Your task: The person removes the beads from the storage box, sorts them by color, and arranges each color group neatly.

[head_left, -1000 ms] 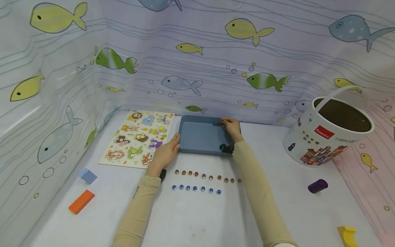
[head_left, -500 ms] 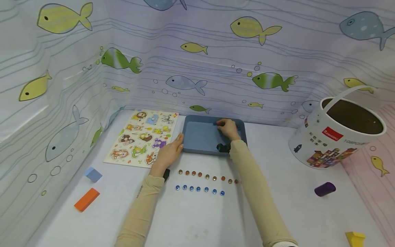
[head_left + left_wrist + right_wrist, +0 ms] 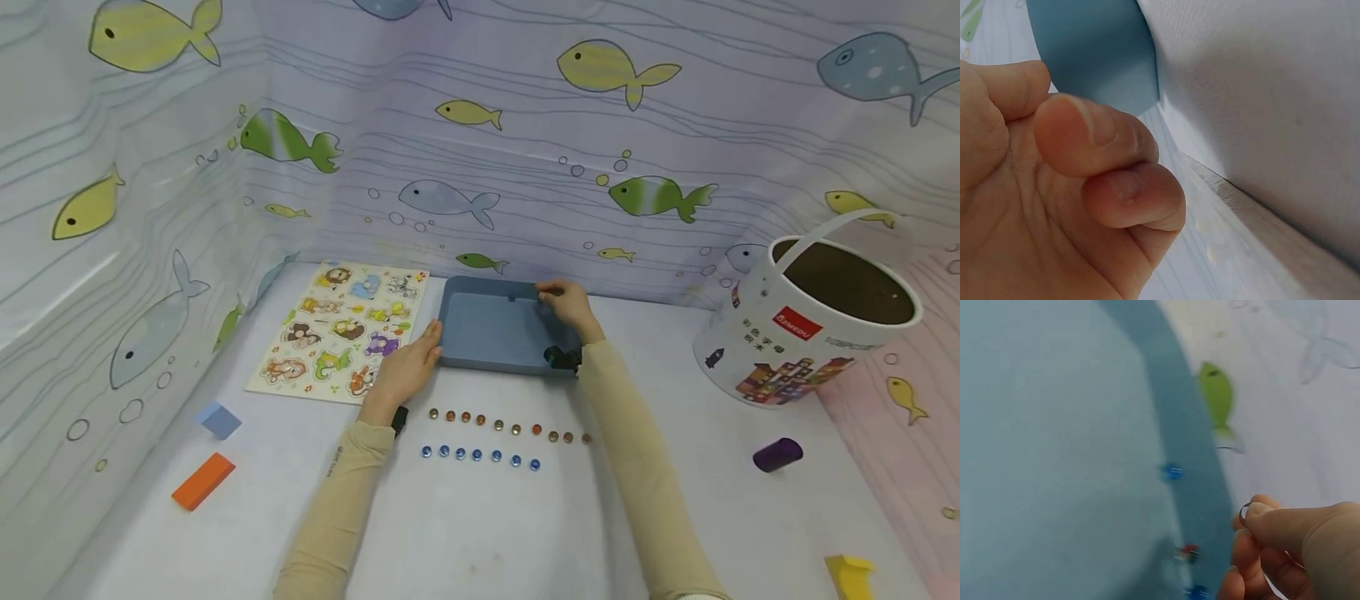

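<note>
We brace the shallow blue plastic tray (image 3: 487, 333) with flat left hand (image 3: 405, 371); right hand (image 3: 570, 304) pinches a small glass bead (image 3: 1245, 511) at the far rim—lift gently.

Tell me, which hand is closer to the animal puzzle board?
The left. The left hand rests at the blue tray's left edge, right beside the animal puzzle board. The right hand is at the tray's far right corner, across the tray from the board.

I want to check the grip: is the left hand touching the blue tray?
Touching. In the head view the left hand lies against the near left corner of the blue tray, fingertips on its rim with no gap showing. The left wrist view does not show the contact.
</note>
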The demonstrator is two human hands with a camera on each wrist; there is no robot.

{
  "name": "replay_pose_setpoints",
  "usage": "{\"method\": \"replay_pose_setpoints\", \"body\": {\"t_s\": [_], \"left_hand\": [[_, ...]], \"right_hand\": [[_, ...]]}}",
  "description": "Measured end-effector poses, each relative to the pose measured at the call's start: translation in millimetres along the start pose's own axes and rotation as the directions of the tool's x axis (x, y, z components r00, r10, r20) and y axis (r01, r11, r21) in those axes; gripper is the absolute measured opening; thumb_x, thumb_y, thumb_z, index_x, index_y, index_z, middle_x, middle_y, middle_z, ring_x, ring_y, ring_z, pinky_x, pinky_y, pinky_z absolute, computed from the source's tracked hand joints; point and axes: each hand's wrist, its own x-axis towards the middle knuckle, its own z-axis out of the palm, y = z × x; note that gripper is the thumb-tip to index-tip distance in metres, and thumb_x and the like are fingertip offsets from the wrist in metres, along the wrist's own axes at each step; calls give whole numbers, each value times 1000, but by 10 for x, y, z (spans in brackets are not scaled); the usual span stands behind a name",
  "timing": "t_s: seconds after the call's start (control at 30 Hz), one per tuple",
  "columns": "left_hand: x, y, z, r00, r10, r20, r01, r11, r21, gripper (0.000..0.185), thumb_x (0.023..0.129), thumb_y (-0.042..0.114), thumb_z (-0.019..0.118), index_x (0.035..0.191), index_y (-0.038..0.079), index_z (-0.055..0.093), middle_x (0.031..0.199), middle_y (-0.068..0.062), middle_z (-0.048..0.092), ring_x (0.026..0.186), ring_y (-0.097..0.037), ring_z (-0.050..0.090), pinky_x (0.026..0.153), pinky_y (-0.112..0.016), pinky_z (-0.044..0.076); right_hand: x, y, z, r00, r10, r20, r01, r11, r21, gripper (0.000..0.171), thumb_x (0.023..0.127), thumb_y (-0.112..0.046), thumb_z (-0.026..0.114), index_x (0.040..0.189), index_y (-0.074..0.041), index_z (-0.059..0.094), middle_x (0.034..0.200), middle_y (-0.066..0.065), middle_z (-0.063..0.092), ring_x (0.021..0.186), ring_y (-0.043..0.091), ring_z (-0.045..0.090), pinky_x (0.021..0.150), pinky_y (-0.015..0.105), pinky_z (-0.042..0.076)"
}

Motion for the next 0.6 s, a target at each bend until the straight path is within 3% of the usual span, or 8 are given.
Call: {"method": "replay_pose_setpoints", "body": {"t_s": [0.17, 0.4, 0.6], "left_hand": [[2, 4, -3, 1000, -16, 8, 17, 1000, -10, 53, 106, 30, 35, 154, 11, 23, 161, -5, 22, 136, -38, 43, 111, -51, 39], [10, -4, 18, 1000, -18, 19, 18, 1000, -14, 53, 106, 30, 34, 155, 11, 22, 161, -5, 21, 137, -38, 41, 112, -52, 38], [28, -12, 22, 1000, -5, 6, 5, 1000, -5, 53, 106, 29, 35, 154, 10, 23, 161, -6, 23, 134, -39, 45, 109, -52, 41]], "right_hand": [[-218, 4, -252, 1000, -24, -9, 25, 996, 81, 34, 101, -16, 51, 133, -7, 58, 137, 15, 57, 122, 32, 56, 104, 47, 48], [-555, 200, -514, 999, -39, -23, 42, 988, 152, 39, 102, -21, 50, 137, -6, 54, 140, 18, 54, 125, 35, 52, 107, 47, 45], [-895, 356, -643, 998, -54, -44, 60, 987, 150, 40, 102, -25, 51, 137, -5, 54, 138, 18, 56, 101, 15, 54, 89, 23, 49]]}}
